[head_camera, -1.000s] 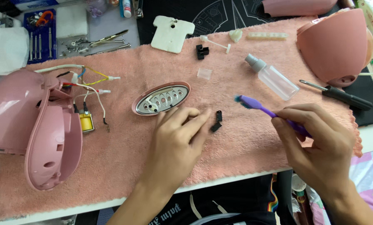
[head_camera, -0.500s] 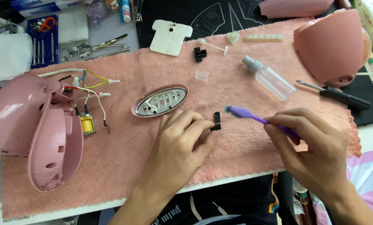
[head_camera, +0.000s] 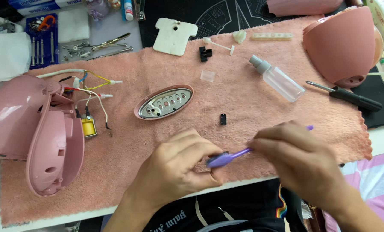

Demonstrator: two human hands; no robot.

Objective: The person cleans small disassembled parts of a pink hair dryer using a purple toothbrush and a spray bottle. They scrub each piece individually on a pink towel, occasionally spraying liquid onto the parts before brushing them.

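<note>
Left hand: the left hand sits low over the pink towel, fingers curled in and pinched together on something too small and hidden to make out
Right hand: the right hand is clamped on the handle of a purple toothbrush, fingers wrapped over it
Toothbrush: lies nearly level between the two hands, its head touching the left fingertips, its tail end poking out beyond the right knuckles
Small black part: a black clip lies on the towel just beyond the hands, apart from both
Oval panel: a pink-rimmed oval button panel lies further out, beyond the left hand
Spray bottle: a clear spray bottle lies on its side beyond the right hand
Screwdriver: a black-handled screwdriver lies further right of the bottle
Shell: an opened pink housing with loose wires lies well to the left of the left hand
</note>
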